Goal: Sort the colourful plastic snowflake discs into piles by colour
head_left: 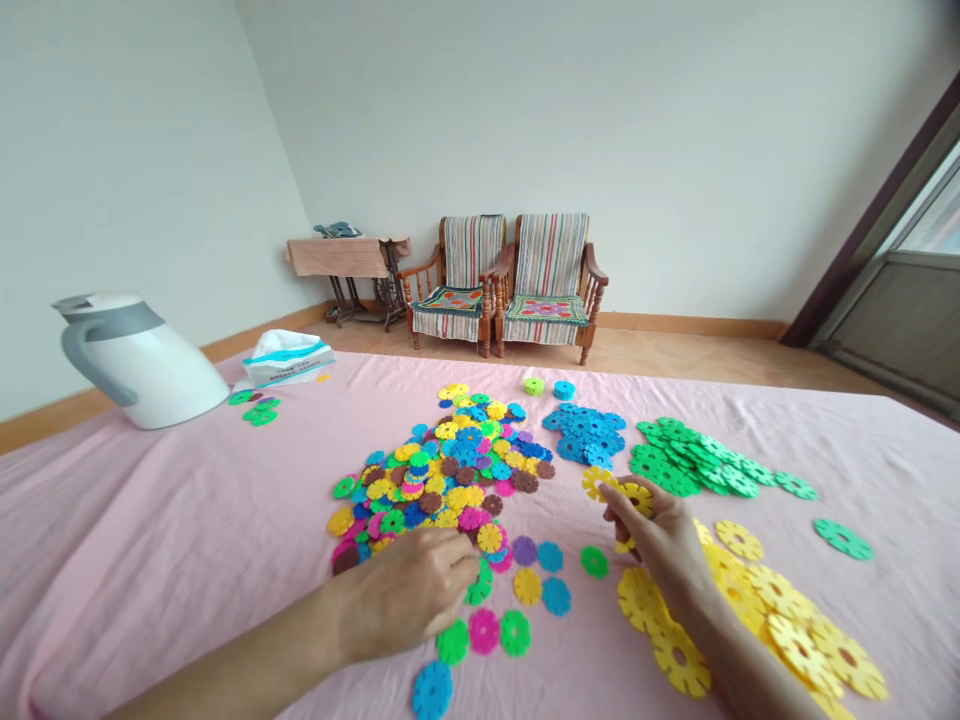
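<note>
My right hand (660, 530) is closed on several yellow snowflake discs (598, 484), pinched between thumb and fingers. It is above the near-left part of a heap of yellow snowflake discs (802, 650). My left hand (409, 590) rests at the near edge of a mixed-colour pile of snowflake discs (450, 470), its fingers curled down. Its fingertips are hidden, so I cannot see what they grip. A green disc (480, 582) lies right beside those fingers. Loose discs are around it, among them a pink disc (484, 631) and a blue disc (433, 689).
Sorted piles of blue discs (585, 432) and green discs (679, 455) lie beyond my right hand. A white jug (165, 370) and a tissue pack (289, 358) stand at the left on the pink tablecloth (277, 510). Two wooden armchairs (551, 265) are by the wall.
</note>
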A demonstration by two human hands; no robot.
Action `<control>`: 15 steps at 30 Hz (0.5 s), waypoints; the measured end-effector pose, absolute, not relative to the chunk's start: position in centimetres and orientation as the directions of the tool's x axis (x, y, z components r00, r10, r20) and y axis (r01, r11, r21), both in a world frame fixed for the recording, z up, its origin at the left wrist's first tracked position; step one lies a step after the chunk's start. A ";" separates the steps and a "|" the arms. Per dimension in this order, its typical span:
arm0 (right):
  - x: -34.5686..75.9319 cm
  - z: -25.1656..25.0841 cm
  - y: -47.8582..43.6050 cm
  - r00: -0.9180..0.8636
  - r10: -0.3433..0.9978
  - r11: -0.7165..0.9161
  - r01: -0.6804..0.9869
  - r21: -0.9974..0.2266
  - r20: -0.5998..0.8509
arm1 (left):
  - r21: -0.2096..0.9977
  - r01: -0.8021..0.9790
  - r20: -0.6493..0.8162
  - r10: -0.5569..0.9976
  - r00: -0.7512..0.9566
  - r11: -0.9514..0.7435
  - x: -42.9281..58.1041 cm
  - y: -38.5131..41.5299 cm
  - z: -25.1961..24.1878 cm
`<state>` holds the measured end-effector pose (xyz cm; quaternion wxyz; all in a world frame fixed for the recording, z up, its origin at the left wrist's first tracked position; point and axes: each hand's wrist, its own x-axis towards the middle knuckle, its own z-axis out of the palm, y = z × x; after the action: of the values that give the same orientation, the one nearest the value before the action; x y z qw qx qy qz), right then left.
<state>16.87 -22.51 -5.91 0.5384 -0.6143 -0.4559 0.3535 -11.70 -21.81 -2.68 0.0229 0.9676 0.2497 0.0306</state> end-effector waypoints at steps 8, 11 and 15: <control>16.6 -7.1 -22.5 0.202 0.937 0.108 0.608 -0.786 0.285 | 0.139 0.610 -0.119 0.599 0.792 -0.780 -10.4 -21.6 -1.1; 16.6 -7.6 -22.2 0.183 0.947 0.072 0.679 -0.731 0.263 | 0.158 0.629 -0.151 0.611 0.777 -0.761 -10.1 -21.5 -0.7; 16.8 -8.0 -21.6 0.158 0.961 0.051 0.703 -0.709 0.226 | 0.229 0.649 -0.157 0.631 0.760 -0.725 -10.1 -21.2 -0.9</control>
<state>16.80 -21.57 -8.00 0.3677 -0.6661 -0.6248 0.1754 -10.09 -21.16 -0.90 0.1361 0.9281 0.3449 -0.0340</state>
